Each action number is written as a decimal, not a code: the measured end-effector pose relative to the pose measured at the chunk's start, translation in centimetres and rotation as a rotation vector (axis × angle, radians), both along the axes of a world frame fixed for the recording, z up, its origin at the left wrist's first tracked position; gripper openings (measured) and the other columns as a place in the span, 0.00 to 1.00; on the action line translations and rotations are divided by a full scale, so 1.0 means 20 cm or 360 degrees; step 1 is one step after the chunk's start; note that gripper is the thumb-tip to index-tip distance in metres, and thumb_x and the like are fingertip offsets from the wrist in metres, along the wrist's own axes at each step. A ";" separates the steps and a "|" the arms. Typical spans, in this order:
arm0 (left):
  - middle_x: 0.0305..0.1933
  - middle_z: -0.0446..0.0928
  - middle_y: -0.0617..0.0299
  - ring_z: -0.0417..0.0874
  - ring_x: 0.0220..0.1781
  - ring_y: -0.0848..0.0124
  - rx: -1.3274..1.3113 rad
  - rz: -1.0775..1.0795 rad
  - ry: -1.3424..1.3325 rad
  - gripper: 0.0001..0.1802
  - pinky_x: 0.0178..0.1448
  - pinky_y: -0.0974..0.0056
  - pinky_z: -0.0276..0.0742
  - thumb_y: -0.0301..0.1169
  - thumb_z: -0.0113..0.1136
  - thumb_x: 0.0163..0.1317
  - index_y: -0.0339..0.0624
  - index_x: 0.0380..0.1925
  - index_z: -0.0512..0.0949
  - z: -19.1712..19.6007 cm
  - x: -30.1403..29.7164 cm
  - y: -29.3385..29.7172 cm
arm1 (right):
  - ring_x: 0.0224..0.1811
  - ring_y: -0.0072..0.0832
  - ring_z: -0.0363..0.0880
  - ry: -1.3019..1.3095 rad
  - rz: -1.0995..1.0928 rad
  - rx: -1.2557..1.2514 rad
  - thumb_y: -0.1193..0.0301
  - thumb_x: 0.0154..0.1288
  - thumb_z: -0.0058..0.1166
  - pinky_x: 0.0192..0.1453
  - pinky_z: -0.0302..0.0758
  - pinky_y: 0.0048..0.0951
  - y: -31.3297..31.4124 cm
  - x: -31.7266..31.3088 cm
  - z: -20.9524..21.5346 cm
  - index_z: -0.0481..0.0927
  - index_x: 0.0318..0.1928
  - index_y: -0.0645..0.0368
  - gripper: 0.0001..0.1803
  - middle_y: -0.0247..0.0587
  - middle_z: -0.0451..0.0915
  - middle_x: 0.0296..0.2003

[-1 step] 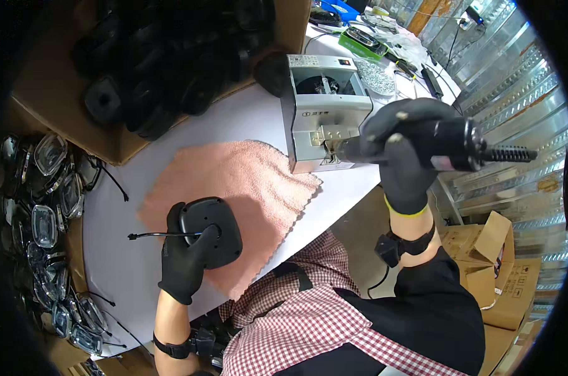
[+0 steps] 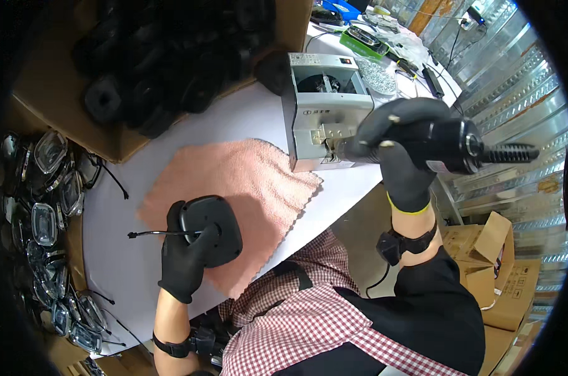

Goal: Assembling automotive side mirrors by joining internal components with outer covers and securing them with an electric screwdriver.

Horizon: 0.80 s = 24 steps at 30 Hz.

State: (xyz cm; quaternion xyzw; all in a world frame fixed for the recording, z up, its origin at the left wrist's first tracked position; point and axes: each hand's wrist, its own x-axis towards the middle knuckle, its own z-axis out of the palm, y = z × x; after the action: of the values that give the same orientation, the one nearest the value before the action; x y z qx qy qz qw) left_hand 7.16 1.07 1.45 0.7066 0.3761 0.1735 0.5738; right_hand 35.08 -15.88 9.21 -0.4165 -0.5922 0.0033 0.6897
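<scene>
My left hand (image 2: 185, 266) is closed on a black rounded-square housing (image 2: 224, 216), its thumb pressed on the middle of the back. A thin black cable (image 2: 155, 234) runs out leftward from the housing across the hand. Under it lies a pink cloth (image 2: 252, 166). My right hand (image 2: 409, 182) wraps round a black electric screwdriver (image 2: 443, 147), held nearly level. The screwdriver's tip is at the front outlet of a silver screw feeder (image 2: 304, 125); whether a screw sits on the bit is too small to tell. Both hands wear black gloves.
A cardboard box (image 2: 52, 116) of black housings stands at the back left. Several clear-fronted parts (image 2: 44, 224) with cables fill a box along the left edge. Beyond the feeder are a dish of small screws (image 2: 376, 75) and a green box (image 2: 363, 45). Opened cartons (image 2: 515, 288) stand at right.
My right hand and the screwdriver have shifted very slightly, the fingers a little to the left near the feeder. My left hand and the housing look nearly unmoved.
</scene>
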 end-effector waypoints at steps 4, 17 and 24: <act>0.50 0.79 0.51 0.83 0.49 0.63 0.0006 -0.0012 -0.0047 0.36 0.51 0.61 0.81 0.35 0.64 0.56 0.36 0.63 0.62 -0.03 -0.01 0.03 | 0.26 0.28 0.78 0.0188 -0.0186 -0.0131 0.88 0.54 0.51 0.29 0.78 0.26 0.01 -0.03 0.01 0.71 0.43 0.62 0.15 0.46 0.79 0.29; 0.51 0.78 0.44 0.83 0.52 0.55 0.0151 -0.0052 0.0109 0.38 0.54 0.58 0.79 0.45 0.65 0.56 0.38 0.61 0.62 -0.04 -0.01 0.03 | 0.26 0.28 0.79 0.0977 0.0644 0.0157 0.68 0.67 0.59 0.27 0.78 0.31 0.04 -0.49 -0.17 0.66 0.48 0.54 0.16 0.46 0.78 0.31; 0.50 0.78 0.43 0.83 0.51 0.55 0.0149 -0.0026 0.0155 0.39 0.53 0.58 0.79 0.44 0.65 0.55 0.36 0.61 0.61 -0.03 -0.04 0.02 | 0.25 0.33 0.81 0.0926 0.0766 0.0003 0.65 0.62 0.65 0.27 0.79 0.33 0.10 -0.55 -0.20 0.66 0.48 0.56 0.22 0.51 0.81 0.28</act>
State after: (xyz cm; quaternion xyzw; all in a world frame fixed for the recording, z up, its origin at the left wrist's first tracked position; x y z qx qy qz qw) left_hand 6.36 1.56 0.94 0.7433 0.3891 0.1516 0.5226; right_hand 23.98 -13.98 5.21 -0.2465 -0.4526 0.2829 0.8089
